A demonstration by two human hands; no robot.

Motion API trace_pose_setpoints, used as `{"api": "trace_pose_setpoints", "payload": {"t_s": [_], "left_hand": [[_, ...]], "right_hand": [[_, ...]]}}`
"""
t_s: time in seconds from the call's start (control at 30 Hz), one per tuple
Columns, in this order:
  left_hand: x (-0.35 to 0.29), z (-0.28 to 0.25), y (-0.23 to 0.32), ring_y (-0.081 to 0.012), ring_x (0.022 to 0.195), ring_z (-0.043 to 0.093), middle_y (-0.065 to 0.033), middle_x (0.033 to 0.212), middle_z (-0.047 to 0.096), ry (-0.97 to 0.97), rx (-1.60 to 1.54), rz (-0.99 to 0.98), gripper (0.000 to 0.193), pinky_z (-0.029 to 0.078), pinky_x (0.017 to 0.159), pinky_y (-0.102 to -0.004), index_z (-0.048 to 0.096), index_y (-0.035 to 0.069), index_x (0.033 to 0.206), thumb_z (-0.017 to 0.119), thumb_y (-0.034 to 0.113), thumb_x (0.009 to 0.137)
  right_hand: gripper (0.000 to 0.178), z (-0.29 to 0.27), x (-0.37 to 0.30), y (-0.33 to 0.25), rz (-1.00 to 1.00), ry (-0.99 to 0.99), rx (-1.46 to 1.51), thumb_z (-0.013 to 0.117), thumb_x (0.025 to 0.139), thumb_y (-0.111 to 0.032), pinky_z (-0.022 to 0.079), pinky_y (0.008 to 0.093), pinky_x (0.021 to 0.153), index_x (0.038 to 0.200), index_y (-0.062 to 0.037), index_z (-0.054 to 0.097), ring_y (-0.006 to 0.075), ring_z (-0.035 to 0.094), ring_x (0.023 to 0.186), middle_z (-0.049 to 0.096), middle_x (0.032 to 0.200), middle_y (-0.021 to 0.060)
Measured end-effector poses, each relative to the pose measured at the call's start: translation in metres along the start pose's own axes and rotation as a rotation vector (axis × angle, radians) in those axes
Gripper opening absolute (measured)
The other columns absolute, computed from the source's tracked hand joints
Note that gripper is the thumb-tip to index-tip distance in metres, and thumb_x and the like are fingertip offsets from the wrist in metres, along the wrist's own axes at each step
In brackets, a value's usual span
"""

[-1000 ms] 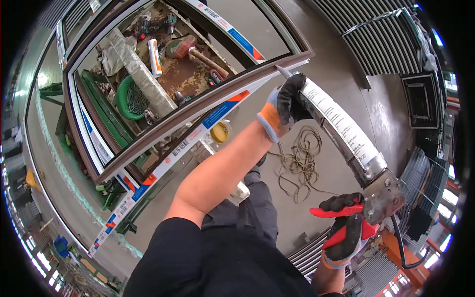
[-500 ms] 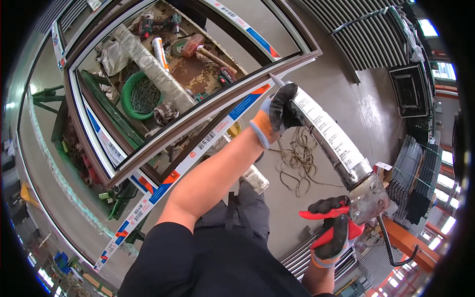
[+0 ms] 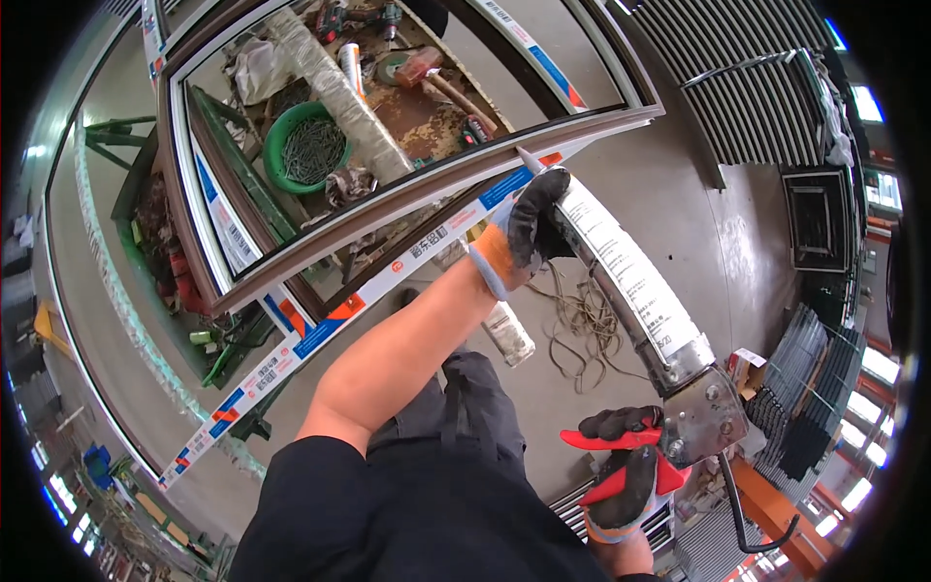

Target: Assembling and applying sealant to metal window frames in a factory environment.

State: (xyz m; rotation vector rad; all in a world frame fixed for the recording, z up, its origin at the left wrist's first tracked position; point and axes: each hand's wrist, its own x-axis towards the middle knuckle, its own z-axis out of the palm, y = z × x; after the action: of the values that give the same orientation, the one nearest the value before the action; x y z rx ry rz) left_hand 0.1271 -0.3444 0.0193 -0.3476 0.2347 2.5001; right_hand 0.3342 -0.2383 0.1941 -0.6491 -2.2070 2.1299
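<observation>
A caulking gun [image 3: 706, 419] with a white sealant tube [image 3: 635, 276] in it slants across the middle. My left hand [image 3: 536, 218], in a black, orange and grey glove, wraps round its front end near the nozzle. The pale nozzle tip [image 3: 527, 158] is at the near edge of a brown window frame [image 3: 427, 199]; whether it touches cannot be told. My right hand [image 3: 626, 475], gloved too, grips the red handle and trigger at the back of the gun. A bent black rod [image 3: 742, 514] sticks out behind it.
Beyond the frame lies a worn workbench [image 3: 412, 116] with a green bowl of screws [image 3: 308, 147], a mallet [image 3: 422, 70], a drill [image 3: 364, 19] and another sealant tube [image 3: 351, 66]. Coiled cord [image 3: 587, 330] lies on the floor. Metal profiles [image 3: 742, 78] are stacked at the right.
The gun and both hands have moved left along the frame's near edge, the nozzle staying close to it. My view has shifted, so the frame and bench appear further right and higher.
</observation>
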Motion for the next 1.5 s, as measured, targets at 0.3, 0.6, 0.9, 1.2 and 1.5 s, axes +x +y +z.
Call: {"api": "trace_pose_setpoints", "payload": {"t_s": [0.3, 0.6, 0.9, 1.2, 1.5], "left_hand": [[-0.042, -0.024, 0.017, -0.0226, 0.088, 0.066, -0.009, 0.093, 0.067, -0.115, -0.071, -0.001, 0.029, 0.055, 0.081, -0.0405, 0.061, 0.005, 0.104, 0.061, 0.029, 0.089], [-0.078, -0.037, 0.041, -0.0234, 0.083, 0.066, -0.009, 0.09, 0.065, -0.095, -0.025, -0.08, 0.027, 0.056, 0.077, -0.0409, 0.058, 0.007, 0.103, 0.061, 0.03, 0.088], [-0.086, -0.062, 0.052, -0.0248, 0.095, 0.064, -0.0081, 0.098, 0.065, -0.285, -0.144, -0.129, 0.025, 0.051, 0.088, -0.041, 0.058, 0.008, 0.106, 0.055, 0.028, 0.092], [-0.116, -0.053, 0.053, -0.0264, 0.095, 0.064, -0.0104, 0.1, 0.063, -0.073, 0.014, -0.071, 0.032, 0.052, 0.087, -0.0404, 0.055, 0.005, 0.11, 0.056, 0.03, 0.091], [-0.095, -0.024, 0.036, -0.0192, 0.077, 0.064, -0.0054, 0.085, 0.061, 0.081, 0.05, -0.071, 0.025, 0.055, 0.07, -0.0352, 0.056, 0.009, 0.1, 0.063, 0.03, 0.087]], "right_hand": [[0.032, 0.03, -0.035, 0.007, 0.002, -0.052, -0.02, 0.046, 0.09, -0.031, 0.043, 0.0417, 0.081, 0.104, -0.0024, 0.045, 0.0267, 0.054, 0.087, 0.052, 0.089, 0.0113], [0.034, 0.092, -0.087, 0.013, 0.051, 0.089, 0.013, 0.048, 0.089, -0.028, 0.043, 0.0432, 0.083, 0.108, 0.0005, 0.046, 0.0278, 0.054, 0.088, 0.053, 0.092, 0.0126], [0.044, 0.128, -0.092, 0.027, -0.179, 0.143, -0.015, 0.054, 0.084, -0.025, 0.045, 0.0489, 0.091, 0.117, 0.0037, 0.048, 0.0349, 0.059, 0.099, 0.058, 0.106, 0.0218], [0.052, 0.102, -0.107, 0.03, -0.029, 0.168, -0.058, 0.059, 0.08, -0.029, 0.046, 0.0508, 0.089, 0.119, 0.0026, 0.047, 0.0352, 0.06, 0.095, 0.058, 0.106, 0.0221], [0.058, 0.085, -0.082, 0.031, -0.146, 0.207, 0.059, 0.063, 0.075, -0.03, 0.046, 0.0556, 0.086, 0.12, 0.002, 0.044, 0.037, 0.059, 0.095, 0.057, 0.103, 0.0191]]}}
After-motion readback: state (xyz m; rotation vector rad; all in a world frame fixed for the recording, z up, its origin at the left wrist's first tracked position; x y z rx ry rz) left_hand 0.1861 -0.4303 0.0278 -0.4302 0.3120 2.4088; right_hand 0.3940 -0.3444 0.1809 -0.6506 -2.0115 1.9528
